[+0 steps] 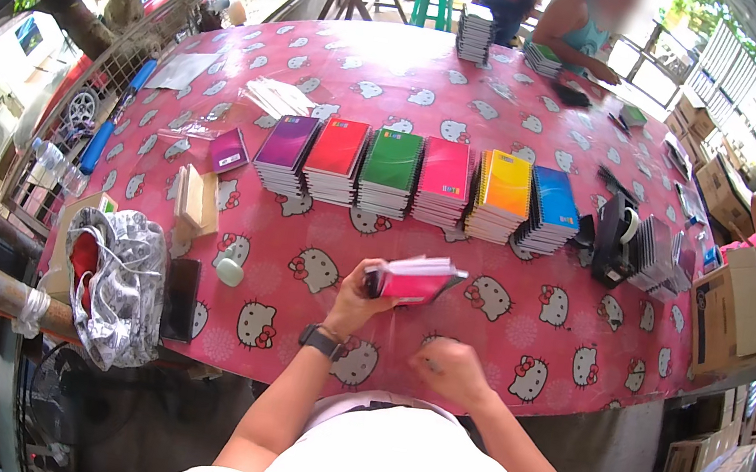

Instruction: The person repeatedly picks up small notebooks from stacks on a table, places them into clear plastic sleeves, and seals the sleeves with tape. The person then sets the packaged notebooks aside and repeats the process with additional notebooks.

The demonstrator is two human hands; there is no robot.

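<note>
My left hand (pixel 356 300), with a dark watch on the wrist, is closed around the left end of a small bundle of notebooks (pixel 413 286). The bundle is held tilted above the table's near middle, showing a pink cover and white page edges. To its right and nearer me, my right hand (pixel 453 372) is blurred, with fingers that look curled; whether it holds anything is unclear. Beyond both hands stand stacks of spiral notebooks in a row: purple (pixel 286 141), red (pixel 337 145), green (pixel 391 159), pink (pixel 446 170), yellow (pixel 505 183) and blue (pixel 555 199).
A pink patterned cloth covers the table (pixel 523 318). At left lie a grey patterned fabric bundle (pixel 123 285), a dark phone-like slab (pixel 180 299), and a wooden holder (pixel 196 202). A tape dispenser (pixel 613 239) and more notebooks (pixel 656 260) stand right. Other people sit at the far and right edges.
</note>
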